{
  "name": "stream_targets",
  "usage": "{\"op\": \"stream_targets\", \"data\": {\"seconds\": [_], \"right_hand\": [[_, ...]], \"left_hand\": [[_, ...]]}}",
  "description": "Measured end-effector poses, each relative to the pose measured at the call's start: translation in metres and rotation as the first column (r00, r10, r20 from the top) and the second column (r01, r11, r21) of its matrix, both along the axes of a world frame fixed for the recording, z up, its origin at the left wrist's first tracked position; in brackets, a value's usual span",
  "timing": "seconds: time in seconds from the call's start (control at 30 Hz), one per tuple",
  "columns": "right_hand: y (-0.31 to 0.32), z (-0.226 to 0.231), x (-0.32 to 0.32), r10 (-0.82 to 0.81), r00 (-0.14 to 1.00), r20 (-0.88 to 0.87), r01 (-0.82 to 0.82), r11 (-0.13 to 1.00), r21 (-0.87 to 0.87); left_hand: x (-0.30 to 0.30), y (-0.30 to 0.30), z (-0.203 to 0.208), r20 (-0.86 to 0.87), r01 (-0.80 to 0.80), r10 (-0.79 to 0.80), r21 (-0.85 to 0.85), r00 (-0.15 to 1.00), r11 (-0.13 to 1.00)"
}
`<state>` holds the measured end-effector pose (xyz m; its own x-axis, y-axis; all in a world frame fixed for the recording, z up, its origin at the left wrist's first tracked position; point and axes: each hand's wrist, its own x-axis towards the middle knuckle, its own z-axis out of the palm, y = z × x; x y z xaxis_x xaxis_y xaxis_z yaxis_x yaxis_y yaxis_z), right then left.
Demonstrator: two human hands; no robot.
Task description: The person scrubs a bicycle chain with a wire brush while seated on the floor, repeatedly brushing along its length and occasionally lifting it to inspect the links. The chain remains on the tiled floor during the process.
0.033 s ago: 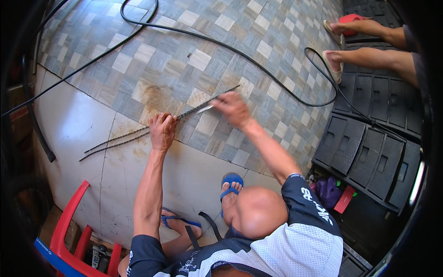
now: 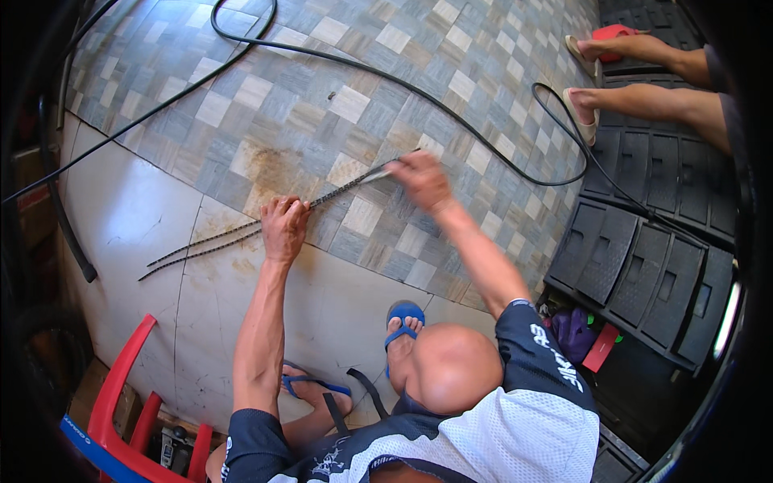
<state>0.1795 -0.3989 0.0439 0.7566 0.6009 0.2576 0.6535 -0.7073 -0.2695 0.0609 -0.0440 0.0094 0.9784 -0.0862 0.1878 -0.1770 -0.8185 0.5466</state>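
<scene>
A dark bicycle chain [image 2: 345,189] lies doubled and slanting on the tiled floor, its two loose ends spread apart at the left. My left hand [image 2: 283,227] presses down on it about midway, with the fingers closed around both strands. Farther right, my right hand [image 2: 422,183] is blurred by motion over the chain's far end. From its closed fingers sticks a slim pale tool [image 2: 374,176], too smeared to name, alongside the chain. Brown stains mark the floor near the left hand.
A long black hose [image 2: 386,76] loops across the patterned tiles [image 2: 322,97]. Black drawer units [image 2: 628,266] line the right side, where another person's legs [image 2: 656,101] reach in. A red frame [image 2: 109,394] stands at lower left. My blue flip-flops [image 2: 405,312] are close by.
My right hand has shifted a little to the right along the chain, with the pale tool. The left hand and the chain's left ends stay in place.
</scene>
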Motion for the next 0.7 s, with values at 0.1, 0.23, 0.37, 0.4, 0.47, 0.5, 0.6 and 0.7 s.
{"op": "stream_targets", "data": {"seconds": [0.1, 0.23, 0.37, 0.4, 0.47, 0.5, 0.6, 0.7], "right_hand": [[-0.037, 0.012, 0.029, -0.289, 0.956, 0.055, 0.292, 0.917, -0.272], [-0.011, 0.007, 0.025, -0.263, 0.958, 0.115, 0.274, 0.956, -0.103], [0.031, -0.005, 0.006, 0.054, 0.998, 0.035, -0.055, 0.998, 0.015], [0.025, -0.005, 0.011, 0.025, 1.0, 0.016, -0.025, 0.999, -0.026], [0.008, -0.005, 0.025, -0.109, 0.994, 0.03, 0.111, 0.991, -0.08], [-0.005, -0.002, 0.033, -0.285, 0.958, 0.035, 0.287, 0.946, -0.151], [-0.007, -0.001, 0.039, -0.484, 0.874, 0.045, 0.486, 0.87, -0.085], [0.02, -0.001, 0.024, -0.276, 0.948, -0.156, 0.292, 0.952, 0.087]], "left_hand": [[0.001, 0.0, 0.004, 0.005, -0.005, 0.004, 0.031, 1.0, 1.0], [0.01, -0.001, 0.005, 0.009, -0.006, 0.006, 0.022, 1.0, 1.0], [0.013, 0.0, 0.006, 0.001, 0.008, -0.008, -0.031, 1.0, 0.999], [0.013, 0.0, 0.006, 0.026, 0.012, -0.011, -0.048, 1.0, 0.999], [0.012, -0.001, 0.008, -0.017, -0.019, 0.018, -0.026, 1.0, 0.999], [0.011, -0.001, 0.009, -0.038, -0.017, 0.016, -0.023, 0.999, 1.0], [0.014, -0.002, 0.011, -0.021, -0.014, 0.014, -0.006, 1.0, 1.0], [0.014, -0.001, 0.01, -0.006, -0.006, 0.006, -0.013, 1.0, 1.0]]}}
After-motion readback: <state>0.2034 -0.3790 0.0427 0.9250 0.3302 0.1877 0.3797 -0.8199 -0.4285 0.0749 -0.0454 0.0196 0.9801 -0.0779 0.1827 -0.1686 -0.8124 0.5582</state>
